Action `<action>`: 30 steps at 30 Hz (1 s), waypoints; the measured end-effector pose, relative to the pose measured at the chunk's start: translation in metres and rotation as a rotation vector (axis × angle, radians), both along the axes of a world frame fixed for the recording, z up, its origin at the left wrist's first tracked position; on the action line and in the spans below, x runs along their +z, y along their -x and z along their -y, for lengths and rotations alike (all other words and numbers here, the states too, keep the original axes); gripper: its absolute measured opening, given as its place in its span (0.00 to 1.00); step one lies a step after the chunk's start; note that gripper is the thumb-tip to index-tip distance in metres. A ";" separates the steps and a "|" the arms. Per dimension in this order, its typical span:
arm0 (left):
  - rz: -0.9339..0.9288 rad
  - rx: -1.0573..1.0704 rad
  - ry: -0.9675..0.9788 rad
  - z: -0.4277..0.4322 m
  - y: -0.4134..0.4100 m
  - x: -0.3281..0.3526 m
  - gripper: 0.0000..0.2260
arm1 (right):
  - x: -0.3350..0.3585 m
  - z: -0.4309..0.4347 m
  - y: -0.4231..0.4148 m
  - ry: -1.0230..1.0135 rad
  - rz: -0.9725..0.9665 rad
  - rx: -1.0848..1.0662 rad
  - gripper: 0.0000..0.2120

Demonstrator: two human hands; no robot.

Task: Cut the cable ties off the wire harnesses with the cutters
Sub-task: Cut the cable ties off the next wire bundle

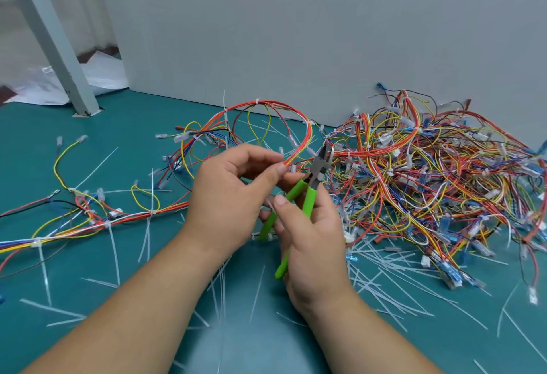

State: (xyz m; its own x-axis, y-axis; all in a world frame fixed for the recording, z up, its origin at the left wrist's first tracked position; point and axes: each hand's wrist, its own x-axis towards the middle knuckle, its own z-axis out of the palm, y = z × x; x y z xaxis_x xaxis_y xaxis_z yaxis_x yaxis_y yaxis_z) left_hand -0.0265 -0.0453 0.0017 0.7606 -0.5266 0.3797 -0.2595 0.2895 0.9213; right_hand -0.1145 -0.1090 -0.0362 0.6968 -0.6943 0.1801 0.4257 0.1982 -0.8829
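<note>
**Cut white plastic cable ties** [399, 273]: thin loose strips lying flat on the teal floor [148, 299]. They are thickest at the near right and also lie around both forearms.

**Right hand** [310, 243]: its grip is closed round the green-handled steel cutters [310, 197], with the fingers curled about the handles and the thumb raised on the near side. The two handles are spread a little. One runs down through the palm and the other slants left toward the other hand. The steel head stands above the grip, pointing up and away, and the jaws look slightly parted.

**Left hand** [228, 196]: close beside the right hand. Its grip is narrow, with thumb and fingertips pinching the red, orange and yellow wire harness loop [307, 133]. The pinch sits just left of the cutter head, and the bundle passes just beside the jaws. From the grip the loop rises and arches back to the left. It carries a fastened white tie [257, 102] at its top.

**Long multicoloured harness** [88, 219]: lies flat on the floor at the left and is bound at intervals with white ties whose tails stick out.

**Tangled heap of multicoloured harnesses** [429, 172]: on the right, beyond the hands and against the wall, with blue and white connectors among the wires.

**Plain grey wall** [296, 33]: behind everything.

**Grey metal post** [50, 36]: far left, slanting in the picture.

**Crumpled white plastic sheet** [100, 74]: lies behind the post.
</note>
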 end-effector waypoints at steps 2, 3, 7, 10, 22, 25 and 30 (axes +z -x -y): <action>0.009 0.000 -0.007 -0.001 -0.001 0.000 0.10 | 0.001 0.001 0.000 -0.019 -0.002 0.000 0.15; 0.033 0.009 -0.027 -0.002 -0.001 -0.001 0.11 | 0.002 0.002 0.000 -0.042 0.004 -0.005 0.16; 0.449 0.098 -0.222 -0.004 -0.001 -0.002 0.15 | 0.005 0.003 0.002 -0.142 0.060 -0.028 0.16; 0.606 0.153 -0.303 -0.006 -0.004 -0.002 0.10 | 0.006 0.004 0.004 -0.134 0.078 -0.085 0.17; 0.466 0.037 -0.411 -0.011 -0.018 -0.006 0.07 | 0.011 0.007 0.002 -0.373 0.113 -0.048 0.23; 0.423 0.081 -0.419 -0.009 -0.021 -0.009 0.05 | 0.013 0.005 0.003 -0.374 0.109 -0.024 0.23; 0.434 -0.021 -0.463 -0.009 -0.017 -0.010 0.03 | 0.013 0.004 0.003 -0.384 0.143 0.001 0.22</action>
State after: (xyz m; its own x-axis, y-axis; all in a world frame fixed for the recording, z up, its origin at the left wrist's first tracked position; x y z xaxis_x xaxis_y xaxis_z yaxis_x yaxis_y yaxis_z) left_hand -0.0092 -0.0360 -0.0079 0.5765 -0.7231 0.3806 -0.6362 -0.1049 0.7644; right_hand -0.1172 -0.1133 -0.0234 0.6840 -0.7295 0.0030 0.5387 0.5023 -0.6764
